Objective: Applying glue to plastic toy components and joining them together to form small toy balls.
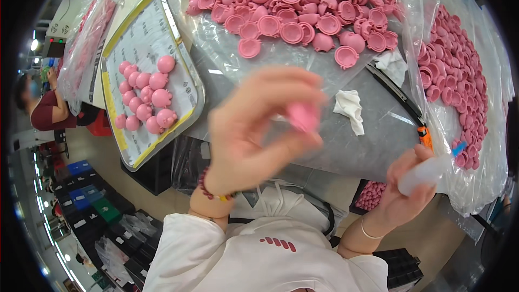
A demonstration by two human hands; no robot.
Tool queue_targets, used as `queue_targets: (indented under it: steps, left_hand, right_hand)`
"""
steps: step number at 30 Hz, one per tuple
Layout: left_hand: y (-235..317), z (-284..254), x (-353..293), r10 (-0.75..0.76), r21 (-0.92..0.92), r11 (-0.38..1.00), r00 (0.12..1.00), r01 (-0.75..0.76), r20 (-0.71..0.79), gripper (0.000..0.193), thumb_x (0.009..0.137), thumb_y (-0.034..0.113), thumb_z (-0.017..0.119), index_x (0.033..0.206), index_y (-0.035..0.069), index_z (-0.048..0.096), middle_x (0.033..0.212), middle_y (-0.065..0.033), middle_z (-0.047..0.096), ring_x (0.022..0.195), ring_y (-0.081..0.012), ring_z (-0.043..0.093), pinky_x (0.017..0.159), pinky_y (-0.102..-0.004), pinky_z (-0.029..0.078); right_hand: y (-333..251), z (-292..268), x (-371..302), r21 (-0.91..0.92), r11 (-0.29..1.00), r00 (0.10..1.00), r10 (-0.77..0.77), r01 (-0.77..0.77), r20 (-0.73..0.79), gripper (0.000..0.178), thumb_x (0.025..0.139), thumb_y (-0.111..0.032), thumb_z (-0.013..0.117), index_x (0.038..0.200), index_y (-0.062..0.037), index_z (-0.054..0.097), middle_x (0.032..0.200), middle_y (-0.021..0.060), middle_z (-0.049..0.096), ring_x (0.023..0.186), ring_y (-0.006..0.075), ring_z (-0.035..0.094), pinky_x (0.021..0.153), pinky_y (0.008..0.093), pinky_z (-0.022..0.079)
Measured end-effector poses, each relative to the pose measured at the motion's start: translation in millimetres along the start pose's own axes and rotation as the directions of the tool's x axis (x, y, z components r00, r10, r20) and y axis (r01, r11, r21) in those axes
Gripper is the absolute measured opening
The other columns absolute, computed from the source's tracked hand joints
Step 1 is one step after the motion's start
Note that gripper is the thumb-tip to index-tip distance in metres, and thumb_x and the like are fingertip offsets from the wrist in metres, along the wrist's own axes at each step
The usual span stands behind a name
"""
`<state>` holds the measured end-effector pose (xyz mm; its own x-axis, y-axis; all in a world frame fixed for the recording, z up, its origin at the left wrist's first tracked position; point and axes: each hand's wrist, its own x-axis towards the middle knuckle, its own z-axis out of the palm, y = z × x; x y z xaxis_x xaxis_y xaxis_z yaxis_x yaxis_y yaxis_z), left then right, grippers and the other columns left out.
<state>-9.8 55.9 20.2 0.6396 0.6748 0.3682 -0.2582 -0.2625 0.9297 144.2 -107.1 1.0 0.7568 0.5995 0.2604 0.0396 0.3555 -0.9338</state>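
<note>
My left hand (pixel 246 124), blurred by motion, is raised over the front of the grey table with its fingers closed round a small pink piece (pixel 303 117). Its exact shape is smeared. In my right hand (pixel 397 186), near the table's front edge, is a whitish squeeze bottle (pixel 424 176) with a thin blue tip, tilted up to the right. Beyond my hands a large heap of pink hollow half-shells (pixel 292 0) spreads over clear plastic sheeting. To the left, pink round pieces (pixel 143 80) stand in rows on a paper-lined metal tray (pixel 194 89).
A second heap of pink parts (pixel 454 70) lies in clear plastic at the right. Between it and my hands are an orange-and-black utility knife (pixel 400 100) and a crumpled white cloth (pixel 350 109). Dark crates (pixel 89 200) stand at lower left; another person (pixel 46 105) sits far left.
</note>
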Motion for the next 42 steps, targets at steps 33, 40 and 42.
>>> queue_targets:
  steps: [33,40,42]
  left_hand:
    - [-9.6,48.7,-37.7,-0.233,-0.606,0.699,0.921,0.381,0.311,0.042,0.070,-0.004,0.061,0.107,-0.005,0.043,0.110,-0.0270,0.047,0.092,-0.0253,0.056,0.079,-0.0341,0.046]
    - [-7.9,49.6,-37.3,-0.266,-0.584,0.717,0.924,0.380,0.275,0.043,0.066,0.001,0.068,0.102,-0.004,0.046,0.104,-0.0304,0.049,0.085,-0.0274,0.058,0.074,-0.0347,0.048]
    - [-6.9,48.9,-36.7,-0.258,-0.558,0.741,0.926,0.373,0.276,0.043,0.065,0.001,0.069,0.102,-0.004,0.046,0.104,-0.0302,0.049,0.086,-0.0269,0.058,0.075,-0.0339,0.048]
  right_hand:
    - [-20.2,20.4,5.5,-0.172,0.790,0.789,-0.516,0.589,0.332,0.067,0.079,-0.056,0.037,0.093,0.0070,0.054,0.064,0.0023,0.036,0.053,0.0107,0.030,0.040,0.0235,0.017]
    - [-20.9,20.1,2.1,-0.201,0.795,0.815,-0.525,0.572,0.247,0.067,0.081,-0.056,0.035,0.094,0.0076,0.054,0.063,0.0020,0.035,0.052,0.0105,0.029,0.040,0.0232,0.016]
    - [-20.4,20.0,3.8,-0.206,0.787,0.807,-0.528,0.582,0.264,0.067,0.081,-0.055,0.035,0.094,0.0077,0.055,0.063,0.0021,0.034,0.052,0.0107,0.030,0.040,0.0230,0.016]
